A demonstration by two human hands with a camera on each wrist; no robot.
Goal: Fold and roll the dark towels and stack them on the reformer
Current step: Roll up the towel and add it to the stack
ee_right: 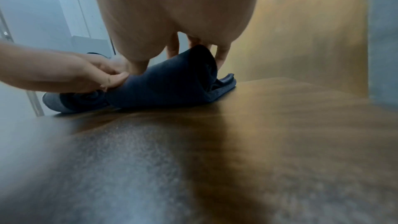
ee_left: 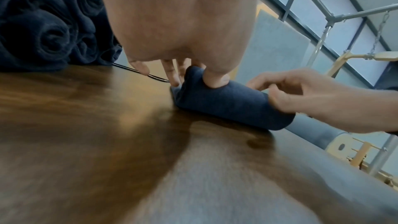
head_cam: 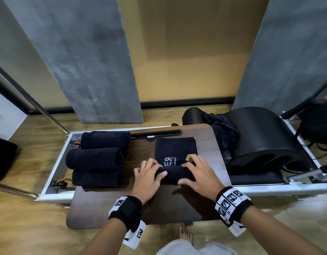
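A dark navy towel (head_cam: 175, 150) with white lettering lies folded on the wooden board (head_cam: 107, 205), its near end rolled up (head_cam: 174, 174). My left hand (head_cam: 149, 173) grips the roll's left end, thumb in front and fingers over the top (ee_left: 212, 77). My right hand (head_cam: 195, 172) grips the right end the same way (ee_right: 172, 77). Three rolled dark towels (head_cam: 96, 159) are stacked at the board's left on the reformer (head_cam: 54, 166); their spiral ends show in the left wrist view (ee_left: 43, 28).
A heap of unfolded dark towels (head_cam: 221, 129) lies on the black arched barrel (head_cam: 265, 137) at the right. Metal frame poles (head_cam: 30, 100) rise on the left. Grey panels and a tan wall stand behind. My bare foot (head_cam: 185, 234) is on the floor below the board.
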